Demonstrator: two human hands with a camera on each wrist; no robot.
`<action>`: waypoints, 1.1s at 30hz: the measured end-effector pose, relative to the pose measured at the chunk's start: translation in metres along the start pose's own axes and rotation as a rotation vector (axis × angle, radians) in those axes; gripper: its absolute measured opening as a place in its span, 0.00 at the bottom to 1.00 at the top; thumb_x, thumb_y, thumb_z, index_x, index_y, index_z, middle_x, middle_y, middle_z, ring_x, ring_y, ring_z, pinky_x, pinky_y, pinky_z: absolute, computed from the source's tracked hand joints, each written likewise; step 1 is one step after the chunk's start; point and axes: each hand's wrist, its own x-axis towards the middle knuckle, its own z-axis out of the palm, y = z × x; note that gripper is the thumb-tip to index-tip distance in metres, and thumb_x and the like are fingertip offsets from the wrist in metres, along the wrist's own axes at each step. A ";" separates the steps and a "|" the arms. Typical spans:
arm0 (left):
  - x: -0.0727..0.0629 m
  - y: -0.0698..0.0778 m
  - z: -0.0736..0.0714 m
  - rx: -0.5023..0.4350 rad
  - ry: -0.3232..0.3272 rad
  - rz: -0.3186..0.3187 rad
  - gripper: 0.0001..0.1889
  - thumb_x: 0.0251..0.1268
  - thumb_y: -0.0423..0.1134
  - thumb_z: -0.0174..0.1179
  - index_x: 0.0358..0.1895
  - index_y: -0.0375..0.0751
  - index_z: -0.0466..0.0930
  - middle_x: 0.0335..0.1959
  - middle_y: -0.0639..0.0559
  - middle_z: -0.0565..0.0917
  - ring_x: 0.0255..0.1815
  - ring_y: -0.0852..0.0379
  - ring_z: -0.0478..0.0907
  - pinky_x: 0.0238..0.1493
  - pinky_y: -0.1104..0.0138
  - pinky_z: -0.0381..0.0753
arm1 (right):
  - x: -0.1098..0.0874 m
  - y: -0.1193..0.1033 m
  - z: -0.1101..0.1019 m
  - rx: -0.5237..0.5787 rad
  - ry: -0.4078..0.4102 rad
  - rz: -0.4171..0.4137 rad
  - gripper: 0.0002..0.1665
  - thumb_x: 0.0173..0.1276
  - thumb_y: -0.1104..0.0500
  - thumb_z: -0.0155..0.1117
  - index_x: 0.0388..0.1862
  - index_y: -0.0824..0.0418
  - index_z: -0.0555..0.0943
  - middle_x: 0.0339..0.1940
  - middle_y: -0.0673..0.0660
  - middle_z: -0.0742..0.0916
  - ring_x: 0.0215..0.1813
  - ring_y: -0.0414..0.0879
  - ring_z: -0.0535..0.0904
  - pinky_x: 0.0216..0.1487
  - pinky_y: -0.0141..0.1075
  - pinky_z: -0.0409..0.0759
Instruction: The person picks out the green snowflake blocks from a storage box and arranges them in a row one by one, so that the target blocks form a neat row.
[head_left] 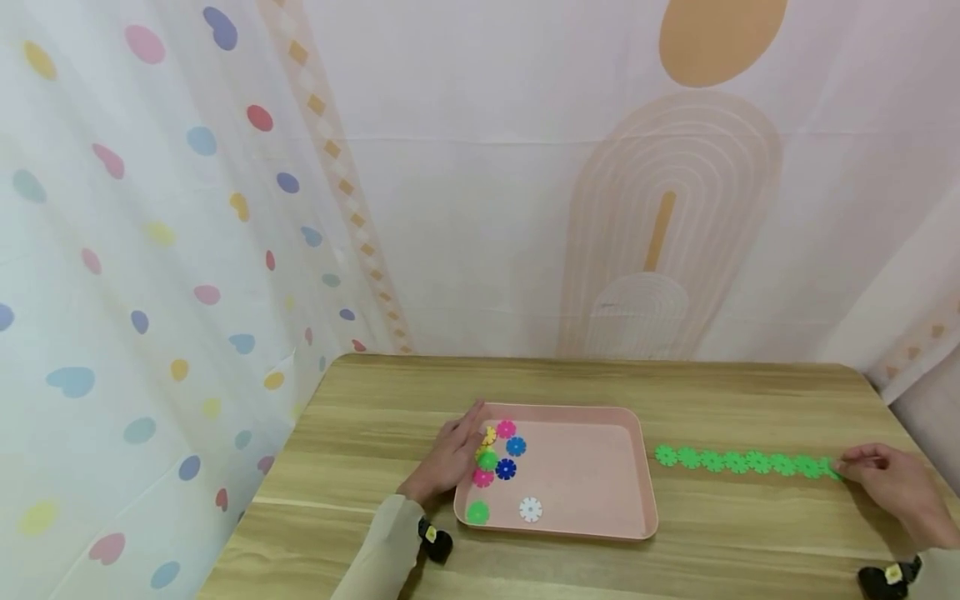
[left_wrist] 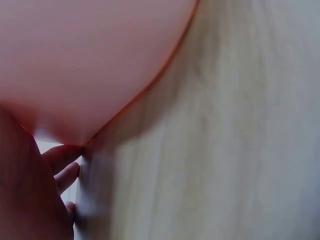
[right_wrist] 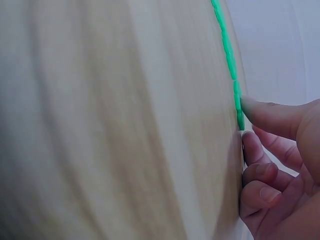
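Note:
To the right of the pink tray (head_left: 573, 479), a straight chain of green snowflake building discs (head_left: 735, 462) lies on the table. My right hand (head_left: 892, 483) pinches the chain's right end between thumb and fingers; the right wrist view shows the thumb on the green edge (right_wrist: 229, 55) and the other fingers curled beneath. My left hand (head_left: 448, 454) holds the tray's left rim, thumb over the wall and fingers outside it. Near that hand, inside the tray, several loose discs lie together, among them a dark blue disc (head_left: 506, 469) and a pink disc (head_left: 506, 428).
A white disc (head_left: 531, 510) and a green disc (head_left: 477, 512) lie near the tray's front wall. The wooden table (head_left: 360, 417) ends at a patterned curtain (head_left: 480, 208) behind and on the left. The right forearm is close to the table's right side.

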 end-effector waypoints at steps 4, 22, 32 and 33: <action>0.000 0.002 0.000 0.001 0.001 -0.001 0.31 0.81 0.55 0.36 0.81 0.60 0.42 0.79 0.44 0.57 0.76 0.38 0.52 0.69 0.31 0.54 | -0.003 -0.002 -0.003 0.002 0.001 -0.042 0.18 0.67 0.61 0.64 0.42 0.79 0.77 0.31 0.62 0.84 0.30 0.35 0.72 0.31 0.31 0.68; 0.000 -0.001 -0.003 -0.065 -0.025 -0.033 0.28 0.82 0.53 0.34 0.80 0.65 0.44 0.76 0.42 0.57 0.74 0.42 0.55 0.70 0.34 0.54 | -0.011 -0.056 -0.004 0.138 -0.154 -0.154 0.26 0.78 0.52 0.54 0.57 0.75 0.73 0.37 0.48 0.85 0.33 0.23 0.71 0.31 0.30 0.74; 0.001 -0.002 -0.007 -0.111 -0.048 -0.046 0.27 0.82 0.53 0.31 0.80 0.66 0.46 0.78 0.42 0.56 0.75 0.39 0.54 0.70 0.32 0.50 | -0.029 -0.129 0.026 0.355 -0.297 -0.278 0.21 0.74 0.53 0.61 0.53 0.70 0.75 0.36 0.44 0.83 0.36 0.37 0.76 0.31 0.35 0.76; 0.001 -0.002 -0.007 -0.115 -0.051 -0.046 0.27 0.82 0.53 0.31 0.80 0.66 0.46 0.78 0.43 0.55 0.75 0.39 0.53 0.70 0.32 0.50 | -0.032 -0.136 0.030 0.369 -0.314 -0.282 0.21 0.74 0.53 0.61 0.53 0.70 0.75 0.36 0.46 0.82 0.35 0.39 0.75 0.30 0.35 0.76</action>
